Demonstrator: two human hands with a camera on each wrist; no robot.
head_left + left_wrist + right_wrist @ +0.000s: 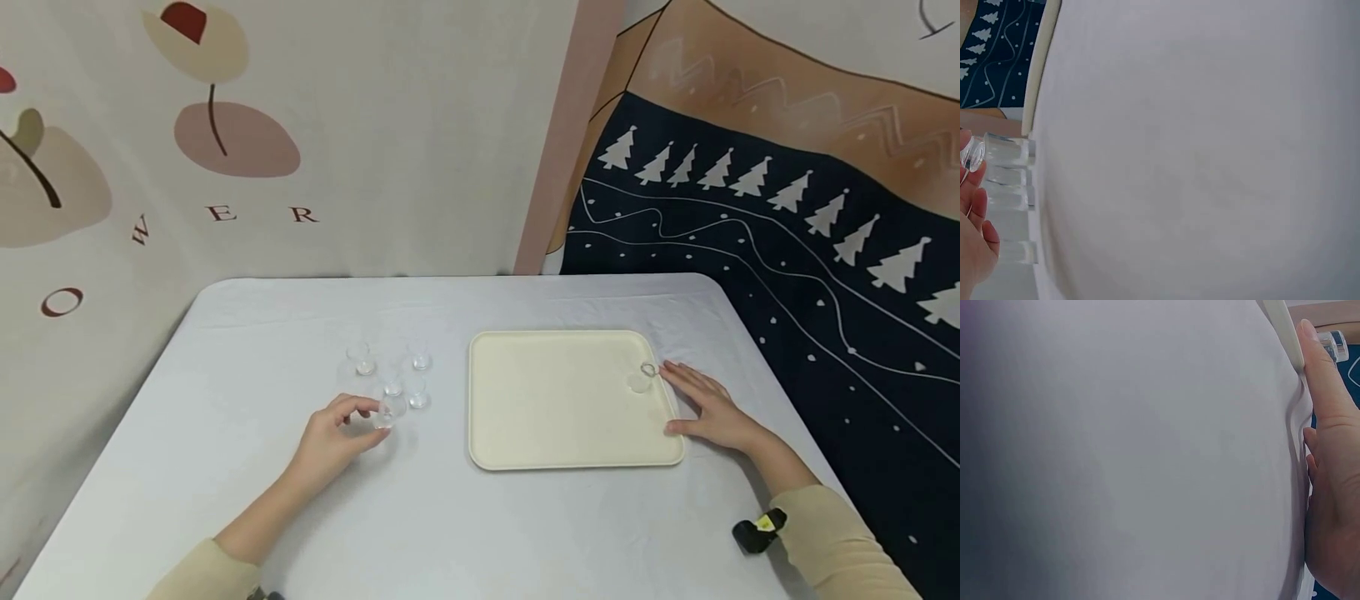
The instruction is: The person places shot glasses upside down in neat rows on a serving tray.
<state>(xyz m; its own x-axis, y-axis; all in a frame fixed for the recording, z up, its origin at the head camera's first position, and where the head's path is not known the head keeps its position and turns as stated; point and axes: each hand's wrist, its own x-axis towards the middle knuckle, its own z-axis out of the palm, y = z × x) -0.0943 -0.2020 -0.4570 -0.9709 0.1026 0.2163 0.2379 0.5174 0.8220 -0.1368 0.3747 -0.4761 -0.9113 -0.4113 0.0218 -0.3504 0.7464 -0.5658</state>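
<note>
My left hand [339, 429] pinches a small clear shot glass [391, 408] between thumb and fingers. In the left wrist view the held glass [974, 153] is tilted, its thick base showing, and the left hand [975, 231] is partly cut off by the frame. Several more clear shot glasses [418, 396] stand upright on the table just behind it. A cream tray [555, 450] lies to the right, with one shot glass [640, 382] upside down near its right edge. My right hand [712, 417] rests at the tray's right rim, fingers extended and thumb along the edge.
A white cloth covers the table [420, 517]. Behind it hangs a pale printed curtain [420, 167], and at the right a dark blue cloth with white trees [750, 217]. A black wrist device [757, 533] sits by the right sleeve.
</note>
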